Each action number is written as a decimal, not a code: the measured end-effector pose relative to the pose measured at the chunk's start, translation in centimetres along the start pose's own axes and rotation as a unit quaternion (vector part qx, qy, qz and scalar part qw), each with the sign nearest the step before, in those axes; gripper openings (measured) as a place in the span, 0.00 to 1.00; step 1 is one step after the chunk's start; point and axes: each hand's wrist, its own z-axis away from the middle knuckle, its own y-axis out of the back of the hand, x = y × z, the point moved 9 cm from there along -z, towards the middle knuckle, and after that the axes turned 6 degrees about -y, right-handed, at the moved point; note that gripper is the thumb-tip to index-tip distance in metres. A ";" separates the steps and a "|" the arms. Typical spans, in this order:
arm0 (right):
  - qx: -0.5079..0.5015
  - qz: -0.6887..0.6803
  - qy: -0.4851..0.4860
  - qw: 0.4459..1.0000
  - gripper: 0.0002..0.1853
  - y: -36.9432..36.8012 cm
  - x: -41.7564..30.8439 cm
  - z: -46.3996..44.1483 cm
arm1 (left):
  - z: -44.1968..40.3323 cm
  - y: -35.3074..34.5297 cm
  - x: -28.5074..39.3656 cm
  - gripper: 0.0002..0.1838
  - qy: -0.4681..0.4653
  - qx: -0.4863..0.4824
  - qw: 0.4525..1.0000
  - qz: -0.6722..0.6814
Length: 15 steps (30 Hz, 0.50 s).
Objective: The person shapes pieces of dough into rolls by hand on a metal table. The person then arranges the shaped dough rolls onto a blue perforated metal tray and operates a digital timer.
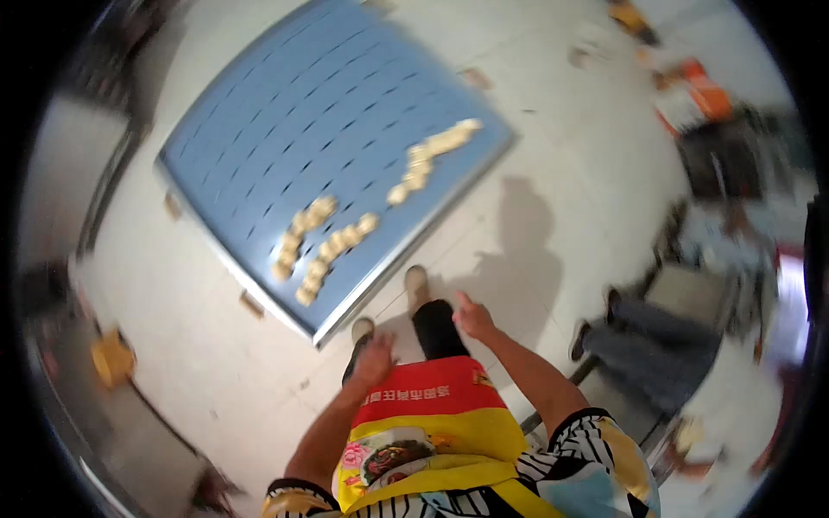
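Observation:
My left hand (376, 361) hangs in front of the left leg, beside the red and yellow apron (436, 384). Its blurred fingers look apart, and I see nothing in them. To the right of the apron, my right hand (472, 316) is held out over the floor with a finger stretched forward, also holding nothing visible. Ahead of my feet lies a large blue slotted board (345, 112) with a pale metal edge. Short rows of rounded, pale dough-like pieces (335, 246) rest on its near side, and another row of them (419, 164) lies nearer the right corner.
Pale floor tiles (570, 147) surround the board. A seated person's legs in grey trousers (656, 345) are at the right. Orange and white packaging (695, 99) and dark items stand at the upper right. A yellow object (112, 356) is at the left beside a grey surface.

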 end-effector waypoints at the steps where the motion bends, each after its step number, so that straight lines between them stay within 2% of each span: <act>1: 0.071 0.071 0.022 0.995 0.27 -0.2 4.3 3.8 | 0.7 -1.9 3.7 0.34 -0.049 -0.098 0.994 -0.016; 2: 0.022 0.012 -0.043 0.999 0.28 0.6 6.4 9.4 | 2.4 -3.8 7.6 0.33 -0.095 -0.203 0.974 -0.042; 4: 0.110 -0.024 -0.050 0.992 0.28 2.0 10.5 18.5 | 4.9 -4.5 14.4 0.33 -0.178 -0.294 0.935 -0.084; 5: 0.132 -0.113 -0.095 0.980 0.28 1.2 12.7 23.0 | 6.6 -5.2 17.2 0.33 -0.216 -0.339 0.909 -0.107; 7: 0.172 -0.286 -0.158 0.929 0.28 -0.3 16.8 29.8 | 7.9 -6.5 18.2 0.31 -0.225 -0.421 0.854 -0.208; 8: 0.212 -0.332 -0.153 0.906 0.27 -2.1 18.2 33.1 | 7.7 -8.8 15.1 0.30 -0.211 -0.453 0.839 -0.215; 9: 0.252 -0.375 -0.144 0.880 0.25 -3.9 19.5 36.6 | 7.5 -9.6 14.2 0.31 -0.293 -0.472 0.785 -0.275; 10: 0.241 -0.451 -0.219 0.831 0.25 -4.9 18.8 40.6 | 10.8 -4.8 24.2 0.32 -0.277 -0.490 0.760 -0.324; 11: 0.237 -0.493 -0.235 0.803 0.25 -6.0 19.2 45.0 | 10.2 -6.1 23.3 0.35 -0.224 -0.515 0.742 -0.366; 12: 0.227 -0.531 -0.245 0.779 0.26 -8.0 20.0 47.9 | 9.2 -8.1 22.4 0.39 -0.226 -0.531 0.705 -0.412; 13: 0.241 -0.520 -0.255 0.778 0.28 -11.3 21.0 49.8 | 9.3 -9.8 22.8 0.40 -0.264 -0.524 0.690 -0.425; 14: 0.231 -0.552 -0.276 0.752 0.30 -14.4 21.9 52.0 | 9.1 -11.9 23.9 0.42 -0.299 -0.516 0.678 -0.430; 15: 0.240 -0.549 -0.277 0.751 0.32 -16.8 23.4 54.3 | 8.6 -15.4 24.9 0.43 -0.289 -0.529 0.656 -0.453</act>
